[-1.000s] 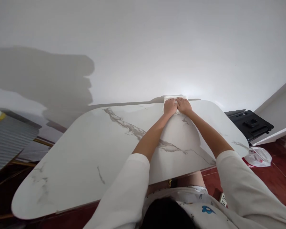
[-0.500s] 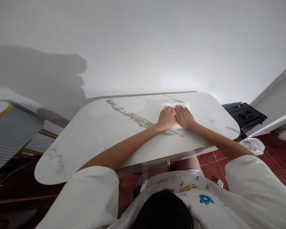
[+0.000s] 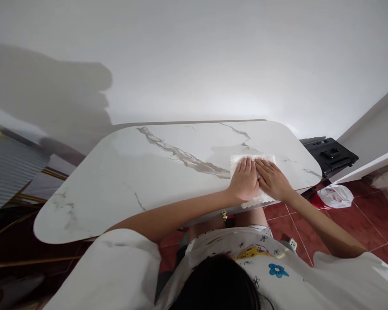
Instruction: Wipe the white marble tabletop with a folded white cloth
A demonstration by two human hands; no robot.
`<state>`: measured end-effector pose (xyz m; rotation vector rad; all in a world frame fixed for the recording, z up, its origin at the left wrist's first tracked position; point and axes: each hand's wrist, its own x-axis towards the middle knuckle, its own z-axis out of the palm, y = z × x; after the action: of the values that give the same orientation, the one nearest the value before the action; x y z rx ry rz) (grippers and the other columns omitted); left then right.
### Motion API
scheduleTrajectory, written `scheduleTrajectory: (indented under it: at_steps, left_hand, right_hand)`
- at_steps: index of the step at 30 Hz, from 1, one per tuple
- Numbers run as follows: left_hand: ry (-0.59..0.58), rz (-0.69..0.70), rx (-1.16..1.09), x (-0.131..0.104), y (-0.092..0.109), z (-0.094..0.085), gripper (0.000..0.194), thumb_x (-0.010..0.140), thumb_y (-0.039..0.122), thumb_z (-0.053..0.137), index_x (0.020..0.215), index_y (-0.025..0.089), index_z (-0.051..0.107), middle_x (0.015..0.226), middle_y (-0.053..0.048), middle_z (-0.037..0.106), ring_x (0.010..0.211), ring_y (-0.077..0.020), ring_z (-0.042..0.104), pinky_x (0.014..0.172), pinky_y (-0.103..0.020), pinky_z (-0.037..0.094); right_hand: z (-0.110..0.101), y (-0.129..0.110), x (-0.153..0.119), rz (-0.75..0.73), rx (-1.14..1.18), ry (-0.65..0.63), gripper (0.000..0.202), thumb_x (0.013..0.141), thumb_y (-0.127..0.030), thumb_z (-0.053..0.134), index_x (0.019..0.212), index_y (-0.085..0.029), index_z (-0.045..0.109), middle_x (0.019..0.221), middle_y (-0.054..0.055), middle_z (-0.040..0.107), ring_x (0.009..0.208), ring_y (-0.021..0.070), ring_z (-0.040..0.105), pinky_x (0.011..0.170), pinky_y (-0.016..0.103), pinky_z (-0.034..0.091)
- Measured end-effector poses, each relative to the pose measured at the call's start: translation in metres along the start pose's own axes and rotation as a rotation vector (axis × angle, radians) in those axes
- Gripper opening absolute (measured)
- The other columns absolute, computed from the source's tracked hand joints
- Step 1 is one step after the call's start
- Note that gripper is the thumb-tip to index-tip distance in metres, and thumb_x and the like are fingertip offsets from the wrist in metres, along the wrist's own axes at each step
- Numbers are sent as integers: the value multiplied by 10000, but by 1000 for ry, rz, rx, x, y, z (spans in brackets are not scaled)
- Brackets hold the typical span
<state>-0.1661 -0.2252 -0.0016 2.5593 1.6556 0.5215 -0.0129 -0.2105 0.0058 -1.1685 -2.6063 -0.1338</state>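
A white cloth (image 3: 267,158) with a wavy edge lies spread on the white marble-patterned tabletop (image 3: 174,185), near its front edge on the right. My left hand (image 3: 245,180) rests flat on the cloth, fingers stretched forward. Beside it, touching at the fingers and thumb, my right hand (image 3: 273,180) also presses flat on the cloth with its fingers extended. Part of the cloth is hidden under both palms, and its near corner reaches the table's front edge.
A black case (image 3: 331,157) stands past the table's right end, with a plastic bag (image 3: 335,196) on the red tiled floor. A ribbed grey cabinet (image 3: 14,170) is at the left. A gold knob (image 3: 224,215) sticks out under the front edge. The wall backs the table.
Both hands have moved towards me and slightly right across the tabletop, and the cloth has come with them. More of the cloth shows now. The view has shifted slightly.
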Motion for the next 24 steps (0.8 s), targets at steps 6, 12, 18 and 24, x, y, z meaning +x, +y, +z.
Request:
scheduleTrajectory:
  at_steps: [6,12,18,24]
  left_hand:
    - [30,37,-15,43,4,10,593,889,245,319,1397,-61,329,1482,-248,329,1414,-323,241,1161,-457,207]
    - [37,-48,-30,97,-18,15,593,893,236,316,1403,-68,320,1484,-249,324,1411,-328,243,1161,-466,183]
    - [34,-129,1,154,-55,22,601,902,237,315,1411,-84,296,1497,-247,301,1415,-319,231,1165,-424,173]
    - [23,-152,28,199,-98,28,594,921,246,291,1420,-75,287,1509,-226,290,1422,-289,226,1174,-385,162]
  right_hand:
    - [3,41,15,38,-44,-20,526,930,-251,288,1422,-102,402,1457,123,433,1369,244,355,1093,450,317]
    - [17,89,68,3,-49,-66,540,925,-251,290,1432,-89,382,1478,121,400,1379,255,332,1099,454,283]
    - [36,131,133,-18,-35,-100,546,937,-256,265,1438,-63,365,1497,120,367,1388,252,313,1113,420,254]
    - [56,155,189,-27,-23,-45,535,933,-250,261,1423,-87,399,1482,106,400,1368,240,348,1103,404,272]
